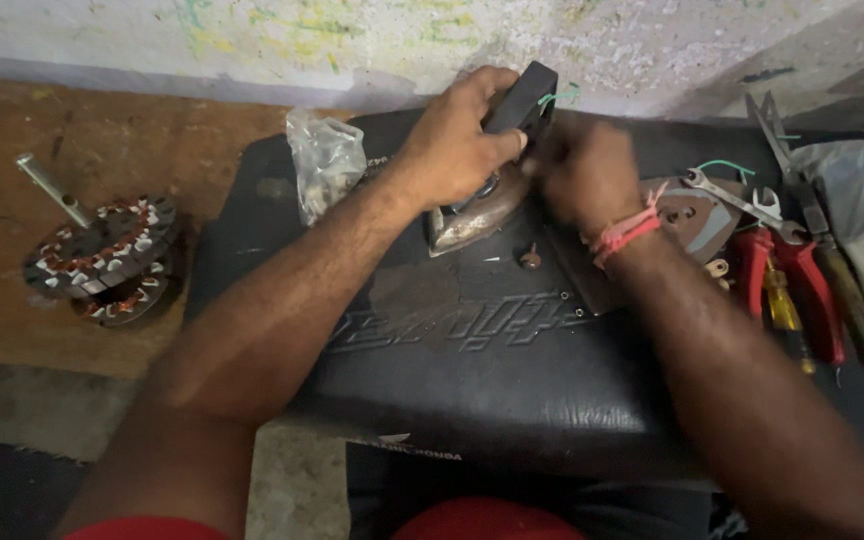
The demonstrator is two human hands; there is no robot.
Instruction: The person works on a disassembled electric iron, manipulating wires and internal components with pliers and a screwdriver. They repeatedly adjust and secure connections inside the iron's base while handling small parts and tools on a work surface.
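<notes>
My left hand (452, 140) grips the black handle of an old clothes iron (482, 215) that stands on a black padded seat (472, 370). The iron's metal sole shows below my fingers. My right hand (587, 175), with a red thread around the wrist, is blurred and pressed against the back end of the iron; whether it holds anything is hidden. A small dark screw (530, 258) lies on the seat just below the iron.
A clear plastic bag of small parts (324, 160) lies left of the iron. Red-handled pliers (802, 285), a spanner (727, 195), scissors (774, 125) and a metal plate (692, 220) lie at the right. A wound motor stator (102, 255) sits on the brown floor.
</notes>
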